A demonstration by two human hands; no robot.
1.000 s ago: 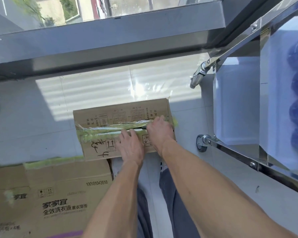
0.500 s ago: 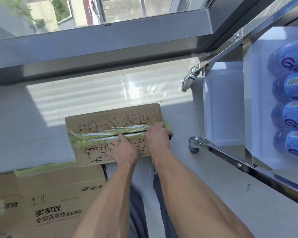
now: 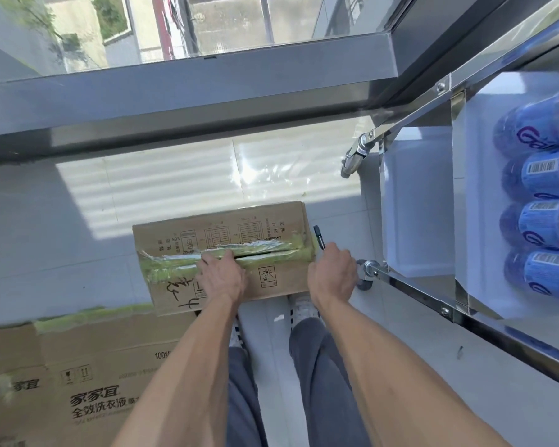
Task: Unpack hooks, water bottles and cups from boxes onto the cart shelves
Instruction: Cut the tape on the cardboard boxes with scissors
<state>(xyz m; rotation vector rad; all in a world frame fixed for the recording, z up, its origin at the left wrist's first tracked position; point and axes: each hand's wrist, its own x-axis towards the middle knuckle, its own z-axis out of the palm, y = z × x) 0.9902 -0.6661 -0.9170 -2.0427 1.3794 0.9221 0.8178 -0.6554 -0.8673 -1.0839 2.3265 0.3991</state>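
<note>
A small cardboard box [image 3: 226,233] lies on the floor, its top seam covered in green tape that is split along the middle. My left hand [image 3: 221,277] presses flat on the lid near the seam. My right hand [image 3: 331,274] sits just past the box's right end, closed around a dark pen-like tool [image 3: 319,237] whose tip points away from me. On the right stands the steel cart [image 3: 413,288], with blue water bottles [image 3: 542,221] lying side by side on an upper shelf and a bare white shelf [image 3: 413,204] lower down.
A larger printed cardboard box [image 3: 78,375] sits at the lower left. Cart casters [image 3: 367,274] stand close to my right hand. A window sill and metal frame [image 3: 188,91] run across the far side. My legs and shoes are below the small box.
My right hand slid rightward along the tape seam and off the box's end with the tool, leaving the seam split. My left hand stayed on the lid.
</note>
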